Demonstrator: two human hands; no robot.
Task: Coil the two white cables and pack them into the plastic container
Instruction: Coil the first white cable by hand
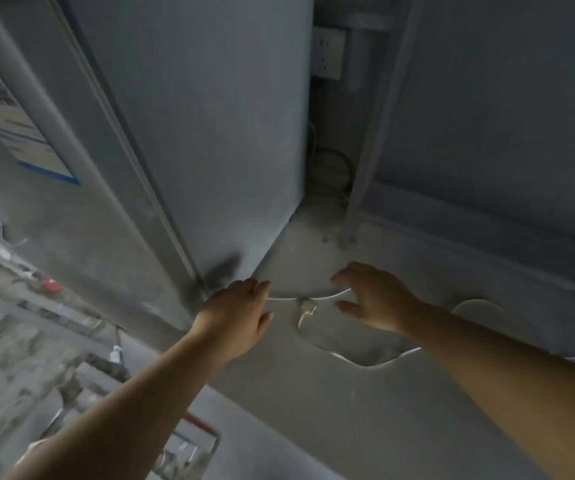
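Left hand (236, 308) pinches a white cable (313, 296) off the floor; right hand (371, 297) hovers, fingers spread; gathering begins, coiling comes next

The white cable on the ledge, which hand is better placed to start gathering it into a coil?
Probably the left. The left hand is closed around the white cable near its connector end, while the right hand hovers open beside it, free to feed the loose wavy length toward the left.

We see a grey cabinet (217, 133) | white wall socket (329, 53) behind it | blue-edged poster (19, 126) at left | dusty concrete floor (313, 410).
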